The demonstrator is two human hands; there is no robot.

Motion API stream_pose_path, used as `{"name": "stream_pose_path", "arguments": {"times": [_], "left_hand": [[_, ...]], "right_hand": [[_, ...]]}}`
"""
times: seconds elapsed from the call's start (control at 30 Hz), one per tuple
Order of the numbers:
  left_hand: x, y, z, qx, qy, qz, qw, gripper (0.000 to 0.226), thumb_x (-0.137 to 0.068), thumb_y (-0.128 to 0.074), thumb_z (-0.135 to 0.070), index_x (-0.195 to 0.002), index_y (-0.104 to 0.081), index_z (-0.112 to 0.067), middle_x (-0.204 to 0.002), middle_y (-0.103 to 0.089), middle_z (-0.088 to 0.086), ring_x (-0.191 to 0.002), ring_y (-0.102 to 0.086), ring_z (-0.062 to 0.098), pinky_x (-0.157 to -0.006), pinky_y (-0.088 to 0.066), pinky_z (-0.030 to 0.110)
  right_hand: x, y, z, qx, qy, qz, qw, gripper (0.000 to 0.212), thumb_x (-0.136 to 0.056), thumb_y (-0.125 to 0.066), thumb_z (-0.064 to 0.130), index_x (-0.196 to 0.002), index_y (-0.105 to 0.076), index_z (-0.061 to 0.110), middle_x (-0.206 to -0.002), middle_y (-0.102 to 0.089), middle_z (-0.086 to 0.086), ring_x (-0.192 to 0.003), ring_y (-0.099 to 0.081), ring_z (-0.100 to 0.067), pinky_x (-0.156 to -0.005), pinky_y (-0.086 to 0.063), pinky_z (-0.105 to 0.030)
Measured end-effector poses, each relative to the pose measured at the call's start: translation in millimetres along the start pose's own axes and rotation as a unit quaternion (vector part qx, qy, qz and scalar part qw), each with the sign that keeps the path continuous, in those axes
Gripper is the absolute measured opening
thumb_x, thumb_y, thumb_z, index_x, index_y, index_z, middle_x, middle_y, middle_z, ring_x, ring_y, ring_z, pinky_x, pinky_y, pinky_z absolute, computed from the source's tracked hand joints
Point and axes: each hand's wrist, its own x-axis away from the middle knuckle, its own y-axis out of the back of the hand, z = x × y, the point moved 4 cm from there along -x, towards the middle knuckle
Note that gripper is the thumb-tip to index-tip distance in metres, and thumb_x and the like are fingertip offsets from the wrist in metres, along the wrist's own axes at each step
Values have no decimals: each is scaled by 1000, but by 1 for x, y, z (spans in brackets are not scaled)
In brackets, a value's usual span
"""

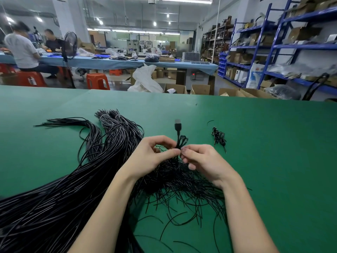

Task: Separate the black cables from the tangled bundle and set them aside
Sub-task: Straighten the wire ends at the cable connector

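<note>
The black cable [179,141] I'm working stands up out of the tangled bundle [182,181], its plug [178,125] just above my hands. My left hand [151,156] and right hand [202,161] both pinch it between curled fingers [174,152] right where it leaves the tangle. If I pull hard, neighbouring strands may ride up and knot tighter, or scatter toward the small set-aside pile [218,136] right of the plug on the green desk [273,143].

Single head-worn view, wide-angle, facing forward and down — close over the green table [255,143].
</note>
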Motion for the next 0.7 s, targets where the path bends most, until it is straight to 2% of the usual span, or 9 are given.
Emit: {"name": "stream_pose_path", "arguments": {"times": [0.1,0.17,0.2,0.27,0.33,0.43,0.53,0.63,0.7], "left_hand": [[0,-4,-3,-43,-25,25,998,10,-82,-83,-23,-91,-78,-24,-78,-71,-17,-56,-46,0,-57,-34,11],[1,-3,-2,-1,12,30,999,14,-79,-83,-26,-91,-78,-19,-80,-73,-7,-63,-53,6,-61,-41,14],[1,-2,-1,32,43,27,998,20,-77,-84,-29,-90,-79,-15,-82,-74,0,-69,-58,7,-66,-44,15],[0,0,4,77,122,10,989,33,-70,-83,-40,-89,-79,-13,-78,-72,3,-69,-58,6,-68,-42,18],[-1,0,10,145,200,-11,969,39,-62,-84,-44,-87,-78,-15,-61,-54,-4,-57,-43,8,-63,-29,25],[-3,-5,16,217,245,-4,945,57,-56,-86,-45,-103,-70,-18,-70,-35,-3,-60,-27,11,-59,-21,28],[-3,-7,14,244,245,16,938,58,-57,-88,-44,-107,-71,-19,-81,-36,1,-68,-30,12,-61,-25,28],[-3,-6,13,247,235,23,940,37,-60,-87,-41,-88,-79,-19,-69,-43,-7,-59,-36,9,-63,-26,29],[-2,-6,13,234,225,19,946,36,-63,-85,-40,-90,-78,-19,-63,-53,-11,-55,-45,5,-66,-32,29]], "right_hand": [[6,-1,-12,-191,-146,54,969,5,-92,-63,2,-93,-68,-1,-74,-64,-4,-59,-57,-5,-42,-43,-10],[8,-8,-17,-284,-198,82,935,10,-84,-67,5,-93,-68,0,-75,-61,-5,-57,-56,-5,-38,-38,-9],[7,-11,-17,-290,-192,85,934,11,-84,-68,7,-94,-69,1,-76,-62,-5,-58,-56,-5,-38,-38,-9],[3,-10,-10,-168,-123,52,977,11,-90,-71,12,-99,-72,4,-81,-70,-2,-61,-62,-7,-44,-44,-12],[1,-6,3,29,-15,-11,999,13,-92,-74,15,-105,-75,14,-92,-76,5,-66,-67,-9,-52,-49,-17],[5,-3,26,229,130,-97,960,8,-87,-80,27,-92,-78,33,-87,-76,19,-59,-66,-12,-54,-49,-16],[8,-5,34,256,183,-137,939,5,-85,-81,39,-80,-80,36,-70,-74,19,-56,-65,-15,-55,-53,-20],[7,-6,33,238,195,-166,937,12,-87,-78,40,-80,-81,31,-64,-72,10,-55,-62,-16,-58,-52,-26],[4,-7,28,239,182,-175,938,16,-91,-75,37,-78,-80,28,-63,-71,6,-51,-56,-10,-56,-49,-25]]}}
